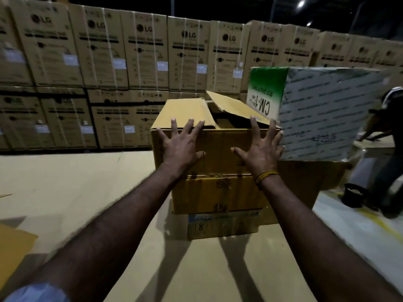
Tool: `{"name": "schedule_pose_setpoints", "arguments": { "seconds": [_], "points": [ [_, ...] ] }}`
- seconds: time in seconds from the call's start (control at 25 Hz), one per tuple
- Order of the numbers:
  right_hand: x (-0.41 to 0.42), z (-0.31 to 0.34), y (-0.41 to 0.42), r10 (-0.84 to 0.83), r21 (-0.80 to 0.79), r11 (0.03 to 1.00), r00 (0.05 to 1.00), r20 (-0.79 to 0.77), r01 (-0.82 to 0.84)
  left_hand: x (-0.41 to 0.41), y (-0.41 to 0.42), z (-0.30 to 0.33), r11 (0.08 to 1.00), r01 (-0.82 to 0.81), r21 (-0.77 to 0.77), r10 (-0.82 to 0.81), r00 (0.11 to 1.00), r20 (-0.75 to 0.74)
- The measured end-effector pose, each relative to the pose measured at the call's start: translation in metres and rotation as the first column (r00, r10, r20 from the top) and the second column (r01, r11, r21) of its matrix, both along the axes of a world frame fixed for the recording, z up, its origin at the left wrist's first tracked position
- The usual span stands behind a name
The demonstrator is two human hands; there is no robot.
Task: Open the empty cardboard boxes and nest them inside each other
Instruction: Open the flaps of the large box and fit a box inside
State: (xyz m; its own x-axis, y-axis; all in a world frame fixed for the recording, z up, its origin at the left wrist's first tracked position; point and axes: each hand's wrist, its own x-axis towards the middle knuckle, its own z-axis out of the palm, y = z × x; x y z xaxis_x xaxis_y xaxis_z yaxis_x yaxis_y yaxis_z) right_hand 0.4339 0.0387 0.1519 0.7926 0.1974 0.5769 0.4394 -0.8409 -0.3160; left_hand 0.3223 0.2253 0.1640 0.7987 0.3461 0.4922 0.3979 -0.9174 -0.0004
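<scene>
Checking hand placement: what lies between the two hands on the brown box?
Head view: only the brown cardboard box's bare front face lies between left hand and right hand.

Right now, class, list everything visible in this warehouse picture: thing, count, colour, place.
Open brown cardboard box: one, brown, centre, top of the stack, flaps up.
Brown cardboard boxes beneath it: at least two, stacked below.
Green and white printed carton: one, right of the open box, print upside down.
Large LG cartons: many, brown, stacked along the back wall.
Black bucket: one, floor, right.
Second person: one, far right, bending.
Left hand: fingers spread, on the open box's near side.
Right hand: fingers spread, same side.
</scene>
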Motion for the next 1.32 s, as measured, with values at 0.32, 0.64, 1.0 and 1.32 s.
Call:
{"name": "schedule_pose_setpoints", "arguments": {
  "seconds": [0.32, 0.64, 1.0, 1.32],
  "points": [
    [0.033, -0.011, 0.006, 0.057, 0.261, 0.964, 0.998, 0.001, -0.055, 0.006, 0.02, -0.008, 0.976, -0.121, -0.18, 0.15, 0.976, 0.157],
    [0.047, -0.021, 0.005, 0.057, 0.465, 0.882, 0.997, 0.051, -0.074, 0.003, 0.027, -0.016, 0.975, 0.032, -0.219, 0.052, 0.93, 0.365],
    [-0.025, -0.007, 0.018, 0.138, 0.514, 0.845, 0.989, 0.06, -0.149, -0.064, 0.037, -0.008, 0.974, 0.077, -0.215, 0.02, 0.909, 0.416],
    [-0.174, -0.02, 0.053, 0.201, 0.565, 0.794, 0.974, 0.105, -0.225, -0.227, 0.054, -0.018, 0.964, 0.074, -0.257, 0.077, 0.843, 0.532]
  ]
}}
